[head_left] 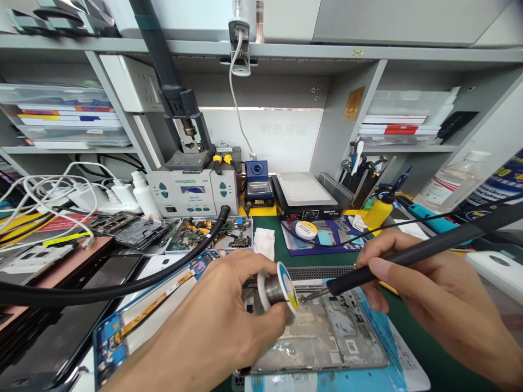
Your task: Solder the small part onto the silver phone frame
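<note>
My left hand (229,305) grips a small spool of solder wire (276,289) by its rims, between thumb and fingers. In my right hand (425,288) is a soldering iron (351,280) with a dark handle, held like a pen. Its metal tip points left and meets, or nearly meets, a small spot at the upper middle of an opened metal device frame (318,337). The spool hovers just left of the tip and hides part of the frame. Whether solder wire reaches the tip, I cannot make out. Beneath the frame lies a light blue sheet (402,345).
A hot-air station (192,190) stands behind, its black hose (171,291) crossing at the left. Behind also are a soldering station (259,188) and a heating plate (308,198). Phone parts (212,234) fill a tray. A yellow bottle (378,211) stands at right.
</note>
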Demonstrator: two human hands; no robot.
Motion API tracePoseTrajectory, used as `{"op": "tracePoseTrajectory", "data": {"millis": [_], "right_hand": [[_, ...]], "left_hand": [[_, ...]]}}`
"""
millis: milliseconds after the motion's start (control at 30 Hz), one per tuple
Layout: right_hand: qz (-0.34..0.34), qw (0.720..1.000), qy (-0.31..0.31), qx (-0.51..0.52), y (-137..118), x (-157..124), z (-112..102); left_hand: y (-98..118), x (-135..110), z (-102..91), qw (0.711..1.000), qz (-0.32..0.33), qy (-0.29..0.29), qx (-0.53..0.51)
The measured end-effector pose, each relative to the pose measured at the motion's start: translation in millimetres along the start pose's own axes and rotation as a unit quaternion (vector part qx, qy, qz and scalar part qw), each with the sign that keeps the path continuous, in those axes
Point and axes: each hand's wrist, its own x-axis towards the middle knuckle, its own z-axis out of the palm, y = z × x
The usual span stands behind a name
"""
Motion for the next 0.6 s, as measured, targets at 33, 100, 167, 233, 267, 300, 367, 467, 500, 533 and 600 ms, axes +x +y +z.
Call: {"op": "tracePoseTrajectory", "data": {"millis": [33, 100, 167, 233, 267, 300, 367, 467, 500, 533, 600], "right_hand": [[0.000, 1.000, -0.001, -0.001, 0.0, 0.2, 0.0], [0.000, 1.000, 0.000, -0.003, 0.1, 0.4, -0.3], [-0.002, 1.000, 0.001, -0.002, 0.3, 0.4, -0.5], [-0.002, 1.000, 0.001, -0.003, 0.4, 0.5, -0.5], [-0.002, 1.000, 0.001, -0.004, 0.5, 0.6, -0.3], [-0.001, 1.000, 0.000, -0.006, 0.5, 0.7, -0.2], [0.000, 1.000, -0.002, -0.009, 0.6, 0.8, 0.1], [-0.002, 1.000, -0.002, -0.012, 0.6, 0.0, 0.4], [-0.002, 1.000, -0.001, -0.012, 0.5, -0.5, 0.4], [-0.002, 1.000, -0.001, -0.013, 0.4, -1.2, 0.3], [-0.001, 1.000, -0.001, -0.015, 0.5, -2.5, 0.1]], "left_hand": [[-0.4, 0.2, -0.1, 1.000, 0.002, 0.000, 0.000], [-1.4, 0.4, -0.3, 1.000, 0.002, -0.001, 0.001], [-1.8, 0.4, -0.4, 1.000, -0.001, -0.001, 0.005], [-1.4, 0.1, -0.4, 1.000, -0.003, -0.001, 0.007], [-1.0, -0.2, -0.5, 1.000, -0.002, -0.001, 0.008], [-0.4, -0.5, -0.6, 1.000, 0.000, -0.002, 0.008], [0.6, -1.2, -0.7, 1.000, 0.002, -0.002, 0.009], [1.0, -2.0, -0.6, 1.000, 0.008, 0.002, 0.015], [0.8, -2.1, -0.3, 1.000, 0.013, 0.003, 0.017], [0.6, -2.1, 0.0, 1.000, 0.017, 0.005, 0.020], [0.1, -1.8, 0.6, 1.000, 0.020, 0.006, 0.022]]}}
